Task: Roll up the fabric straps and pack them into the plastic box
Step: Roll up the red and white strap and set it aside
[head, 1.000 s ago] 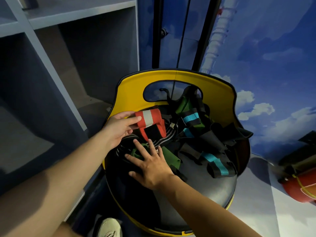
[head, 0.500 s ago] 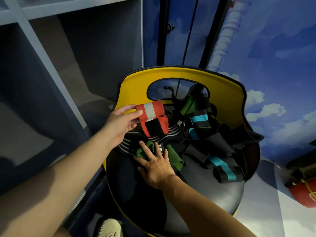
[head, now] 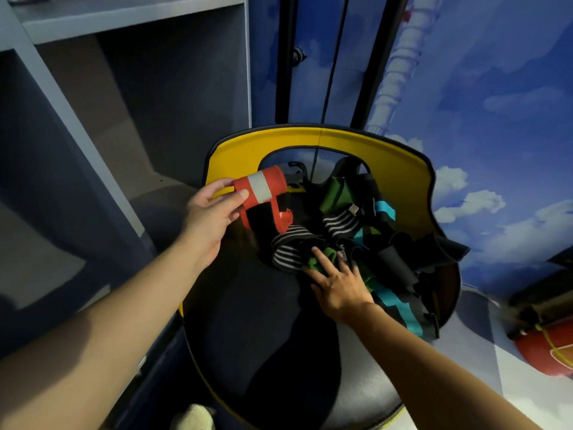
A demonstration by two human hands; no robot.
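The left hand [head: 207, 215] is pinching the soft, light red-and-white rolled strap [head: 260, 188] over the chair seat's [head: 248, 321] back-left edge; its loose tail is dangling. The right hand [head: 339, 285], fingers spread, is pressing the limp strap pile [head: 356, 243].

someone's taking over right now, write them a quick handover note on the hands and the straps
Left hand: holding the rolled red strap with the grey band, its loose tail hanging, lifted above the chair seat.
Right hand: flat, fingers spread, pressing on a green strap in the pile.
Pile: striped black-and-white strap and teal-and-black straps lie tangled and unrolled on the yellow-backed chair.
Done: the red strap is mostly rolled.
Left: roll the rest and pack them all. No plastic box is in view.
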